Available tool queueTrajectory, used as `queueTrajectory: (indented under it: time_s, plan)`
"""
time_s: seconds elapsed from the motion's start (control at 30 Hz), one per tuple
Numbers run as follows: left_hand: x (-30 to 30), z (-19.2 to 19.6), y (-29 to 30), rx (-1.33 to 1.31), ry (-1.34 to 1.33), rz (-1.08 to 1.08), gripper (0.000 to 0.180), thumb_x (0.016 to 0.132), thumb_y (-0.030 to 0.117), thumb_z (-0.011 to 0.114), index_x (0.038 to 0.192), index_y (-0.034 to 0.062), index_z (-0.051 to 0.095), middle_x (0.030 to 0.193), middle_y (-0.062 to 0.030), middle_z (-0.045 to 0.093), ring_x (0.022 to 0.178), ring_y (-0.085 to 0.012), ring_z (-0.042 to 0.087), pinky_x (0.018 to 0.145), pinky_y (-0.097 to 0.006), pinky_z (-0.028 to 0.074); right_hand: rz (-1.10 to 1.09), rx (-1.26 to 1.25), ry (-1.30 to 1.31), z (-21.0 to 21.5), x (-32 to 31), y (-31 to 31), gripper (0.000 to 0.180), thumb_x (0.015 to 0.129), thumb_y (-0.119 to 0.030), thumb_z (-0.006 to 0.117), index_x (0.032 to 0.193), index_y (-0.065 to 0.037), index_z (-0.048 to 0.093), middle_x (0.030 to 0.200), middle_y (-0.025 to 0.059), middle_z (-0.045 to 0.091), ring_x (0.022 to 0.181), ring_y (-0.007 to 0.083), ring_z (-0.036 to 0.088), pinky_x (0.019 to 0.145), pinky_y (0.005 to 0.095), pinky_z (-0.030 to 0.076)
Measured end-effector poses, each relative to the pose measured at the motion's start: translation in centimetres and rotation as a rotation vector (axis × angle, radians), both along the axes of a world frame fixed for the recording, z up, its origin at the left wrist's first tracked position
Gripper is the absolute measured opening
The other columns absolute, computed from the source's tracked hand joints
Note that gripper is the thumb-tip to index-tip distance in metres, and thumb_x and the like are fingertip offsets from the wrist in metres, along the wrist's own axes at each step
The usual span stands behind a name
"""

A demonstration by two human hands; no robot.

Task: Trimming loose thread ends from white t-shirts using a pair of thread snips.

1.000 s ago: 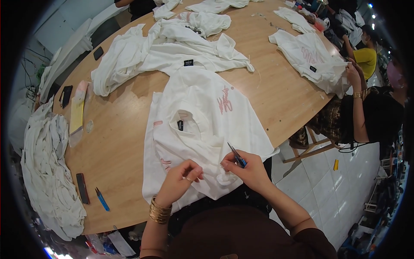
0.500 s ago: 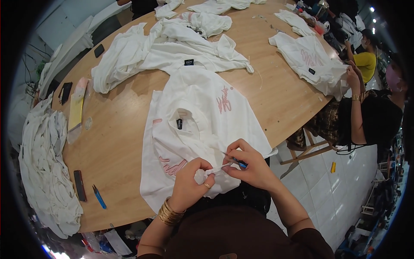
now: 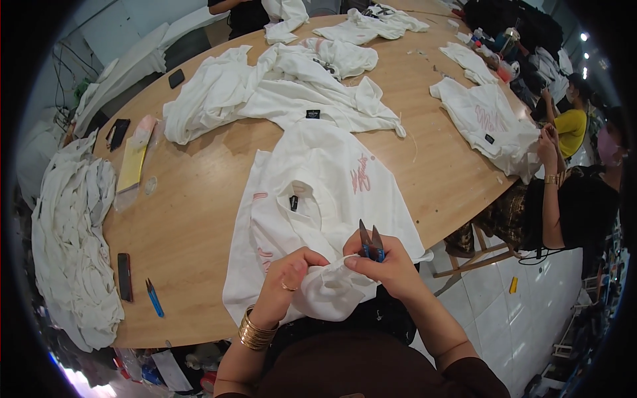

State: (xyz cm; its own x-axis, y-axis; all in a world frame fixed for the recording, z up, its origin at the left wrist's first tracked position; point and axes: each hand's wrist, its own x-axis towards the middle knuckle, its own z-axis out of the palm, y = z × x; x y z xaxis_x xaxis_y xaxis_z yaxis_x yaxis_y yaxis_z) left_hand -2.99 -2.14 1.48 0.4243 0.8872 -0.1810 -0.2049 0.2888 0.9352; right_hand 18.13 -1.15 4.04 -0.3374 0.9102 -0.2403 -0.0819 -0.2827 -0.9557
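A white shirt (image 3: pixel 335 166) with pink lettering and a dark neck label lies before me, its near edge hanging over the table's edge. My left hand (image 3: pixel 286 282), with gold bangles and a ring, pinches a gathered edge of the cloth. Close beside it, my right hand (image 3: pixel 385 268) grips the same edge between thumb and fingertips. Blue-handled thread snips (image 3: pixel 369 244) are also tucked in my right hand, blades pointing up and apart. Part of the handles is hidden by my fingers.
On the wooden table (image 3: pixel 192 232), a second pair of snips (image 3: pixel 154 298) lies near a dark oblong case (image 3: pixel 125 277). A white cloth pile (image 3: pixel 73 245) stands at left, more white garments (image 3: pixel 265 86) beyond. A co-worker (image 3: pixel 564 199) handles another white shirt (image 3: pixel 488 126) at right.
The snips have turned from lying sideways to pointing upward in my right hand. My hands have shifted along the cloth edge, and the whole view has swung a little.
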Motion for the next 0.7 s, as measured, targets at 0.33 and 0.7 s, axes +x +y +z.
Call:
queueTrajectory:
  time_s: [0.33,0.7]
  plan:
    - [0.5,0.1,-0.6,0.323,0.369,0.097,0.023,0.078,0.010,0.069,0.097,0.0031,0.059,0.088,-0.0018,0.059,0.082,-0.0096,0.054,0.073,-0.023,0.041,0.013,-0.044,0.002,-0.2,-0.4,0.1,0.015,0.084,-0.015,0.068,0.087,-0.003,0.062,0.073,-0.0062,0.052,0.067,0.0024,0.043,0.060,0.0196,0.034]
    - [1.7,0.7,-1.1,0.544,0.539,0.251,0.026,0.072,0.009,0.071,0.093,0.0049,0.057,0.084,-0.0023,0.056,0.076,-0.0127,0.052,0.068,-0.025,0.041,0.013,0.069,-0.073,-0.4,-1.0,-0.1,0.013,0.083,-0.013,0.067,0.085,-0.002,0.061,0.069,-0.0060,0.051,0.065,0.0018,0.042,0.056,0.0197,0.032]
